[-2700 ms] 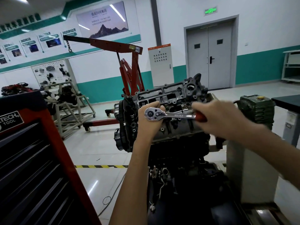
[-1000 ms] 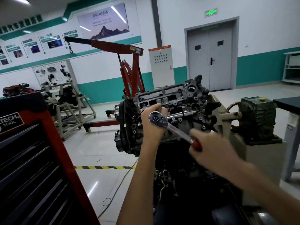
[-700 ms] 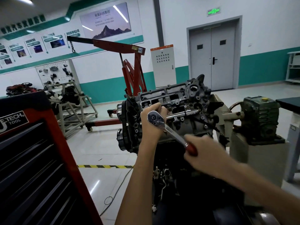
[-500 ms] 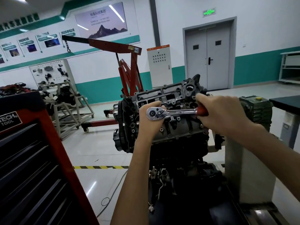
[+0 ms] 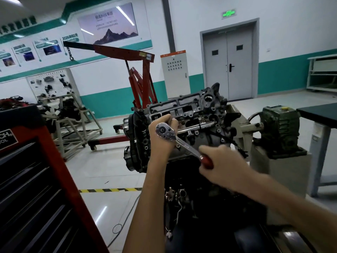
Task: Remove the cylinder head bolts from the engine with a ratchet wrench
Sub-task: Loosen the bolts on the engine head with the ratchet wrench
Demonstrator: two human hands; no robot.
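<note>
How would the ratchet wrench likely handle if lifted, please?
Probably stiff: the ratchet wrench has a straight metal shaft. Likely head-heavy, given its bulky head. The polished shaft looks slippery; the right hand grips its red handle.

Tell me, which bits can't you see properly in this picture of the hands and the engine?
All in the head view:
Bolt being turned: hidden behind the left hand and the ratchet wrench head.
Wrench's red handle: mostly covered by the right hand.
Tool chest label: cut off by the left edge.
Underside of the engine: too dark.
Wall poster writing: too small.
</note>
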